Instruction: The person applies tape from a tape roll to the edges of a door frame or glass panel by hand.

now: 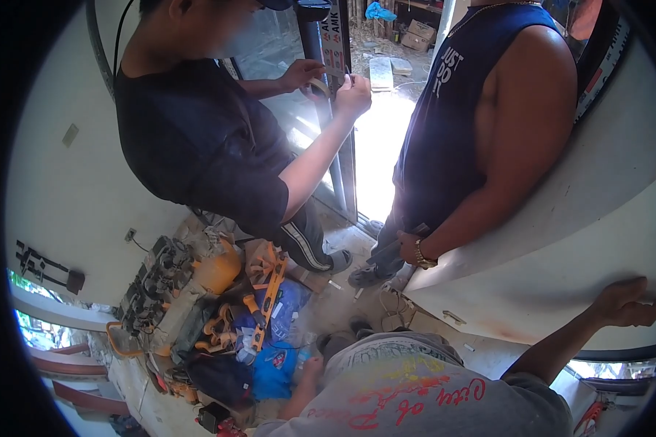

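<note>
My right hand [629, 303] reaches out at the right, its fingers loosely bent and apart, holding nothing. It overlaps a large white door panel [532, 291] with a handle [454, 318]. My left hand [310, 370] hangs low beside my grey shirt [408, 386], its fingers mostly hidden, near a blue bag [275, 370] on the floor. In front of me, a person in a black shirt [197, 138] holds a roll of tape [318, 88] beside a dark door frame. Another person in a sleeveless dark top [452, 109] stands to the right, one hand low by the waist.
At the left, a heap of gear covers the floor: a yellow level [270, 295], an orange-handled tool [254, 309], dark bags and a yellow machine part [217, 271]. A black bracket [47, 268] is on the white wall. Bright daylight enters through the doorway [379, 153].
</note>
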Action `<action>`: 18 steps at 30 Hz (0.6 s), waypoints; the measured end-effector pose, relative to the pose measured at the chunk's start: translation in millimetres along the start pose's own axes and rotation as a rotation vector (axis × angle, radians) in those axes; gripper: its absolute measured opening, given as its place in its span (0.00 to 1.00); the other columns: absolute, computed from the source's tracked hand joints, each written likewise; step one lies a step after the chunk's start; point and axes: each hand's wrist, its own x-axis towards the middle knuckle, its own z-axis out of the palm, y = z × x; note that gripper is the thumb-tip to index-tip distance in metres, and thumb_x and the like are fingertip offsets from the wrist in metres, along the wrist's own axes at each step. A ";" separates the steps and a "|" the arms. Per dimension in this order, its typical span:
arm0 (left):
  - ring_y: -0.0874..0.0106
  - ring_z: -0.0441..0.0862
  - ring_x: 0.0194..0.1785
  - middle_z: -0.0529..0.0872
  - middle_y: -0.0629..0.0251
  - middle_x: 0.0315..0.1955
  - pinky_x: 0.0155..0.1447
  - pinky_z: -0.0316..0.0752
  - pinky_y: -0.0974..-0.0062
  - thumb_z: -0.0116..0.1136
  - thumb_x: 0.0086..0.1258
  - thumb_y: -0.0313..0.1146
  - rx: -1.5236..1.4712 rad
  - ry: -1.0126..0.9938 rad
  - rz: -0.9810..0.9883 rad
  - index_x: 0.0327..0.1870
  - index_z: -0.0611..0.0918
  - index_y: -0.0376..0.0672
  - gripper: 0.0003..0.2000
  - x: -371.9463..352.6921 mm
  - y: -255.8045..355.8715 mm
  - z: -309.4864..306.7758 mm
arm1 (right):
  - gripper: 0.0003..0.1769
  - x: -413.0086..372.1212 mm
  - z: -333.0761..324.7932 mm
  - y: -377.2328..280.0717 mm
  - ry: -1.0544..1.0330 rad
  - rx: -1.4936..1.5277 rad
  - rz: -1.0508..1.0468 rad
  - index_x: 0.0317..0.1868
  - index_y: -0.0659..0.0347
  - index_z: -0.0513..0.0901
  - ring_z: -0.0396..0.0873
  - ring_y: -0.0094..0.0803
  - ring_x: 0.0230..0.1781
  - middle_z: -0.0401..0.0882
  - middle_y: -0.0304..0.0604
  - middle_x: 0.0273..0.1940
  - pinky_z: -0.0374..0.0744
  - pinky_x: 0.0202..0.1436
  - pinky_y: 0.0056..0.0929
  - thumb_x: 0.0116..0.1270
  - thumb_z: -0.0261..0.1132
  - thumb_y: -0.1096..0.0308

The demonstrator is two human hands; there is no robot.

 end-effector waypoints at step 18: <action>0.56 0.83 0.36 0.84 0.50 0.29 0.42 0.75 0.62 0.55 0.56 0.43 -0.121 0.078 -0.078 0.31 0.84 0.38 0.16 -22.3 0.6 1.5 | 0.35 -1.0 -3.0 -10.2 -0.023 0.013 0.092 0.58 0.63 0.66 0.66 0.39 0.50 0.60 0.51 0.51 0.75 0.47 0.34 0.67 0.47 0.39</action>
